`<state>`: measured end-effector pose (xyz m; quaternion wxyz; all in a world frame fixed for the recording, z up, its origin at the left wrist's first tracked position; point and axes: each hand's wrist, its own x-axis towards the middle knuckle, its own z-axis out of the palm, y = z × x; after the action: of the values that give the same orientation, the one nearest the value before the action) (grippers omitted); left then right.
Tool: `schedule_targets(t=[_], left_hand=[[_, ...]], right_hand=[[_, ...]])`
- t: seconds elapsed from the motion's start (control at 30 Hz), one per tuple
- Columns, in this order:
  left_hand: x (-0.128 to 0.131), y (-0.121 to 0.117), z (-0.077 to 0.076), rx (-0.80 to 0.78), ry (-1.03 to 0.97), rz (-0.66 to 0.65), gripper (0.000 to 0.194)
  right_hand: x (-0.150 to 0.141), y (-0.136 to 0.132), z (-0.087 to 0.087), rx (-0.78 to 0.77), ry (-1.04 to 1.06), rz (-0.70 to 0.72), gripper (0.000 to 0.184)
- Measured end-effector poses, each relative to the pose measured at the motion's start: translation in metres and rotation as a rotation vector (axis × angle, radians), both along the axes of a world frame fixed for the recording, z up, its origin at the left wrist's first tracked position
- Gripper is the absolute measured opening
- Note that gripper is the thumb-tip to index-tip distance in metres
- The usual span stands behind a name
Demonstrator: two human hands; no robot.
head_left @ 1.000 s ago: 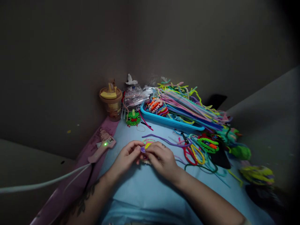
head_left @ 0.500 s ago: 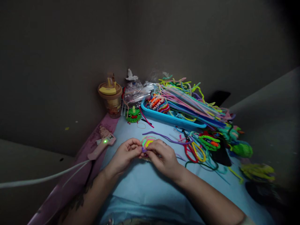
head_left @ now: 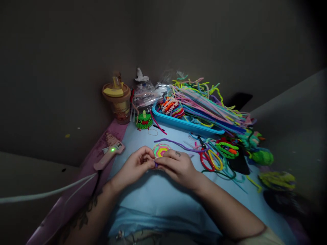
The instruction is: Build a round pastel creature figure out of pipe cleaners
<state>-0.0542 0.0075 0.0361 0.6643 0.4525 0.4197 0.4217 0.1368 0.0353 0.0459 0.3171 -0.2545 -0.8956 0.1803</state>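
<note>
Pinch by left hand [head_left: 138, 166] and right hand [head_left: 180, 168] closed on purple piece [head_left: 156, 164] — best pressed lightly, evenly, without twisting

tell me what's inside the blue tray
In the tray, an orange-and-cream bundle shows at left; stems cover much of the rest, hiding whatever lies beneath.

A blue cloth [head_left: 155, 200] lies over a purple surface [head_left: 55, 217]. On it sit a tray [head_left: 189, 126], upper centre-right; scissors [head_left: 207, 152], centre-right; a green figure [head_left: 144, 122], upper centre.
</note>
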Motion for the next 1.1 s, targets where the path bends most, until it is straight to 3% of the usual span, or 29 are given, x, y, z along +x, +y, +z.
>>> schedule_targets(t=[0.2,0.37,0.53,0.83,0.97,1.1], left_hand=[[-0.003,-0.004,0.008,-0.049,-0.044,-0.176,0.022],[0.001,-0.004,0.003,-0.073,-0.091,-0.147,0.027],[0.004,-0.002,-0.003,0.007,0.011,-0.023,0.019],[0.002,0.001,-0.003,-0.019,0.02,0.025,0.031],[0.004,0.0,-0.003,-0.031,0.092,0.086,0.024],[0.004,0.0,-0.002,0.034,0.164,0.097,0.018]], right_hand=[[0.001,0.004,0.004,-0.152,0.049,0.164,0.017],[-0.003,0.002,0.008,-0.204,0.14,0.15,0.01],[-0.008,-0.004,0.004,-0.168,0.144,0.107,0.008],[-0.005,-0.004,-0.005,0.063,0.106,-0.127,0.005],[-0.006,-0.007,-0.007,0.15,0.054,-0.156,0.008],[-0.008,-0.007,-0.006,0.142,0.071,-0.145,0.012]])
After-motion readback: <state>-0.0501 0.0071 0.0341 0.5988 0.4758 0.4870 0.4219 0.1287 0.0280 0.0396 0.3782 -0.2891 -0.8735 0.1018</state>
